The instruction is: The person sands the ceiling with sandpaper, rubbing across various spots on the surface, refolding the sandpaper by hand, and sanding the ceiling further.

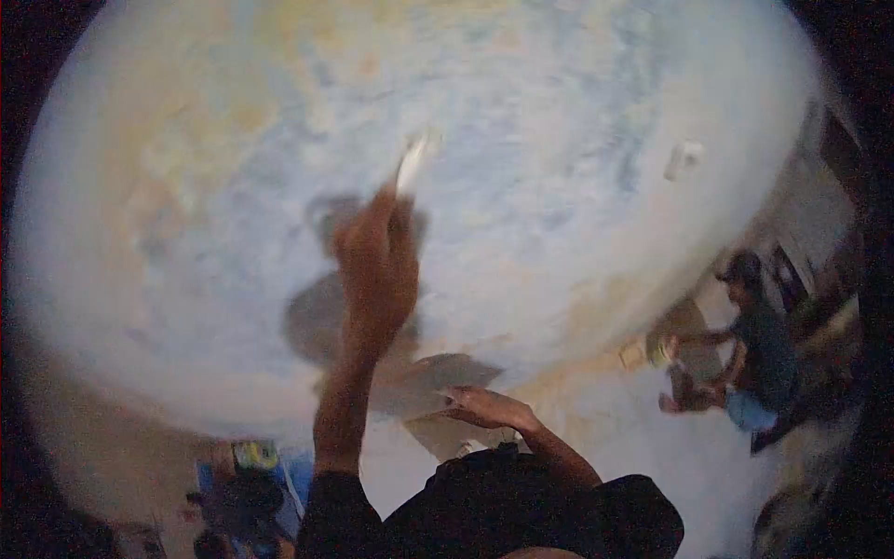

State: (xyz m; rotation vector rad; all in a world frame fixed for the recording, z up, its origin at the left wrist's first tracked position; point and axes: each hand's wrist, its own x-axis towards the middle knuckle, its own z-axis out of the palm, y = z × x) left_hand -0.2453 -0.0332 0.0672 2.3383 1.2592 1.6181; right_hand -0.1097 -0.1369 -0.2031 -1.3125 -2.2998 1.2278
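Note:
My left hand (380, 265) is raised against a large pale surface (521, 205) mottled with blue and yellow. Its fingers are closed round a slim white tool (410, 166), whose tip points up at the surface. Blur hides the tool's exact kind. Dark shadows of the hand and arm fall beside it. Lower down, my right hand (489, 408) is held in front of my chest with its fingers stretched to the left. It is near the surface's lower edge, and I make out nothing in it. A tan patch (438, 433) shows just below those fingers.
At the right, another person (759, 345) in a dark cap and dark shirt sits with arms stretched toward the surface. Dark, blurred figures (242, 503) and a blue panel are at the lower left. A small white object (684, 159) shows on the surface's right side.

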